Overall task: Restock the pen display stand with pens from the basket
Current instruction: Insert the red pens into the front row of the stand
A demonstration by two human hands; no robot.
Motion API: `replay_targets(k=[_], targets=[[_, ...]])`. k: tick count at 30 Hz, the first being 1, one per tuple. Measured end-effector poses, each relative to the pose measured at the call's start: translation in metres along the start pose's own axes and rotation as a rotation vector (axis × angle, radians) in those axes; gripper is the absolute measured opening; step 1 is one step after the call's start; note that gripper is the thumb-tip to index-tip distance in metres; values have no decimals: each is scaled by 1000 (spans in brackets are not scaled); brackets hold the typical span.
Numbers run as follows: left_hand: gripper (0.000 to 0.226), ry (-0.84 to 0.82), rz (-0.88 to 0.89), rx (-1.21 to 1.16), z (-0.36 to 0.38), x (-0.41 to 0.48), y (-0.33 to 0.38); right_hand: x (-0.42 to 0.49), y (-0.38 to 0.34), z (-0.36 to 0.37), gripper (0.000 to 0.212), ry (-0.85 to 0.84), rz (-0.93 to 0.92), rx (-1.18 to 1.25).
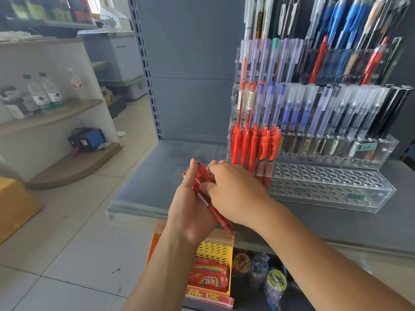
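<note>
Slim red pens (219,217), clear acrylic stand (325,187)

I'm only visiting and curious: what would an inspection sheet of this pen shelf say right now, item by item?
Surface: grey shelf, carrying the stand at its right.
Job's things: clear pen display stand, front rows of holes mostly vacant; slotted red pens at its left; red pen bundle held in front of it; no pen basket recognisable.
Clutter: nothing seen.
Grippers: left hand grips the red pen bundle; right hand curls its fingers on the same bundle.
Cables: what look like dark leads at a blue box on a low wooden shelf.
Surroundings: bottles, tiled floor, yellow tray of red packets below.
</note>
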State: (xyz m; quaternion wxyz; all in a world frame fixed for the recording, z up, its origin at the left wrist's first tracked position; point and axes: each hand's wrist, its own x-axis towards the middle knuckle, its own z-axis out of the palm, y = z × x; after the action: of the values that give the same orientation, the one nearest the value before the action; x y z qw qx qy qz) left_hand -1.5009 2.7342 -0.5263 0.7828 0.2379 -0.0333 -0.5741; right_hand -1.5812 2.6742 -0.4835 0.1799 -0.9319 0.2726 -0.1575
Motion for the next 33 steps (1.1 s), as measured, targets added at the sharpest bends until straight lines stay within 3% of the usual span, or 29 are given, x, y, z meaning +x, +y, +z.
replay_targets(k=[2, 6, 9, 16, 20, 25, 33], targets=[[57, -12, 9, 10, 1, -1, -2, -1, 1, -3, 20, 37, 7, 20], [57, 2, 45, 32, 2, -1, -2, -3, 0, -22, 21, 133, -35, 50], [54, 30, 79, 41, 4, 0, -1, -7, 1, -53, 17, 217, -93, 244], [50, 67, 104, 19, 9, -3, -3, -11, 45, -115, 6, 580, -73, 470], [50, 70, 111, 21, 11, -3, -3, -6, 78, -118, 23, 621, -6, 486], [50, 81, 123, 35, 11, -1, -5, -4, 94, -102, 61, 617, 9, 453], [50, 87, 124, 36, 12, -1, -6, 2, 100, -74, 64, 616, -37, 307]])
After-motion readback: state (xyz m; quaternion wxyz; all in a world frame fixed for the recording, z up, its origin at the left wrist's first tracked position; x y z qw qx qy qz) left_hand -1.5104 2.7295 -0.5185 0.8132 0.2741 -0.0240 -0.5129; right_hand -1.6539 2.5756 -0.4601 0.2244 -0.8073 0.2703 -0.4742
